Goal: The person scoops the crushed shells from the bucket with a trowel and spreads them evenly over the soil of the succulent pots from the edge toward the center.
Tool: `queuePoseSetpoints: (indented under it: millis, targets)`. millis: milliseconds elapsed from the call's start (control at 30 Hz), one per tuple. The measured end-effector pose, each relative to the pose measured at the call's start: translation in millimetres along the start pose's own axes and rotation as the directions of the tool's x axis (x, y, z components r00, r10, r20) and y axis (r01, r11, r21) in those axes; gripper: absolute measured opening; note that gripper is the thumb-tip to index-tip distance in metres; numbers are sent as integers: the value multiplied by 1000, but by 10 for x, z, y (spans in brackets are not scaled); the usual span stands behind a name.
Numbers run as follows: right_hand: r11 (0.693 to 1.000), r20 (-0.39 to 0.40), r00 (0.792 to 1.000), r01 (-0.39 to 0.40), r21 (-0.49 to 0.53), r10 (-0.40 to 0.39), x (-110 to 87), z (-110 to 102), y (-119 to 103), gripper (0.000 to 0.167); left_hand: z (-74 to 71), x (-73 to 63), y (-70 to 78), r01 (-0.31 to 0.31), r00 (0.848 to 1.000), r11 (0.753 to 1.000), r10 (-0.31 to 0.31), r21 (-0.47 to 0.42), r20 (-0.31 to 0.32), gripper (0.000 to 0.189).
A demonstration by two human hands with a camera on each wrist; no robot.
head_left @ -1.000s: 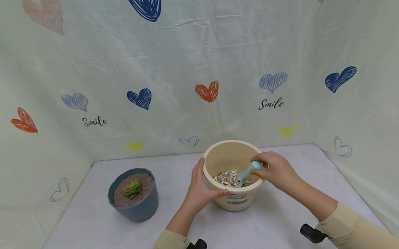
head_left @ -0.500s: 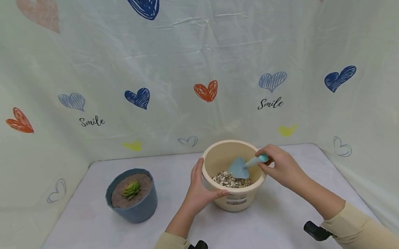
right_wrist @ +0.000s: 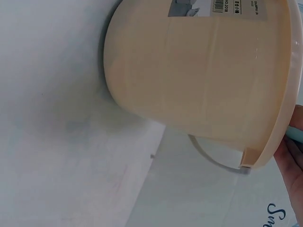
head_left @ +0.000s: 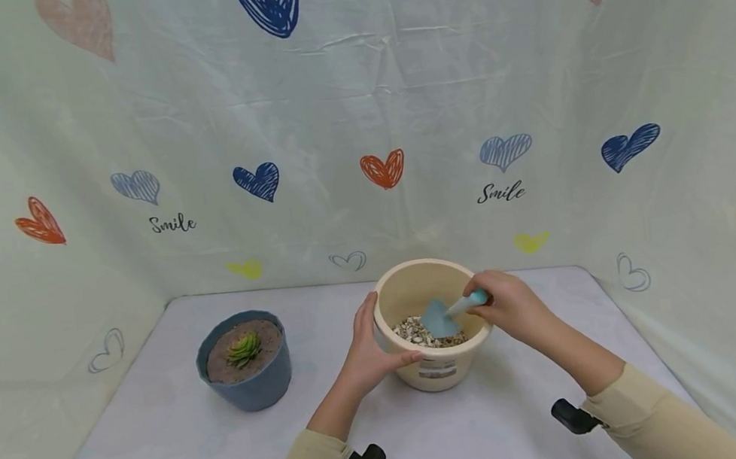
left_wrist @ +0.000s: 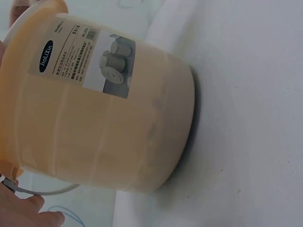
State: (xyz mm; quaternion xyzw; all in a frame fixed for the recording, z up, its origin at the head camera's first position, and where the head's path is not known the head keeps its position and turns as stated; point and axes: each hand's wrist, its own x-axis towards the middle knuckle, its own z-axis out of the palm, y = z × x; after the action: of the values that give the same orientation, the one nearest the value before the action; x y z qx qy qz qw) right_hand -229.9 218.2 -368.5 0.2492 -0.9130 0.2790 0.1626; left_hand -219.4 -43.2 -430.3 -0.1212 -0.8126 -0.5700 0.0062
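Observation:
A cream plastic bucket (head_left: pixel 416 292) stands on the table, holding a layer of mixed gravel (head_left: pixel 414 332). My left hand (head_left: pixel 364 357) grips its left side at the rim, thumb across the front. With my right hand (head_left: pixel 513 307) I pinch the handle of a small light-blue trowel (head_left: pixel 440 320), whose blade is inside the bucket at the gravel. In the left wrist view, the bucket's printed label (left_wrist: pixel 85 61) faces the camera, and my left fingers (left_wrist: pixel 28 213) show at the lower left. The right wrist view shows my right fingers (right_wrist: pixel 291 165) by the rim.
To the left stands a blue-grey pot (head_left: pixel 260 389) filled with brown soil and a small green succulent (head_left: pixel 243 349). The bucket's thin bail handle (right_wrist: pixel 210 158) hangs behind it. A pale curtain with printed hearts (head_left: pixel 383 170) rises behind the white-covered table (head_left: pixel 180 433).
The trowel blade has come up from the gravel and turned its flat face into view, then shifted slightly left and down. My left hand and the bucket have stayed in place.

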Motion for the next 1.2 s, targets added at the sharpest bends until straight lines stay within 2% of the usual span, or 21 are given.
queuePoseSetpoints:
  millis: [133,333,433,633,833,1200]
  targets:
    - [995,35,998,-59,78,56,22,13,17,21,1,-2,-3,-4,1000,1000,4,0,3,126]
    - [970,82,985,-164,181,151,47,40,27,21,7,-10,10,-4,1000,1000,4,-12,5,125]
    - [944,107,973,-224,241,204,61,38,29,22,8,-9,8,-10,1000,1000,11,-19,7,125]
    - [871,166,935,-352,342,313,105,24,19,24,-3,-13,9,-7,1000,1000,7,-7,-1,125]
    - [832,182,914,-405,379,363,122,0,17,26,-5,-7,-5,-4,1000,1000,4,0,1,125]
    - [787,164,897,-440,433,411,73,-45,27,27,-3,-2,-2,-2,1000,1000,2,2,-2,125]
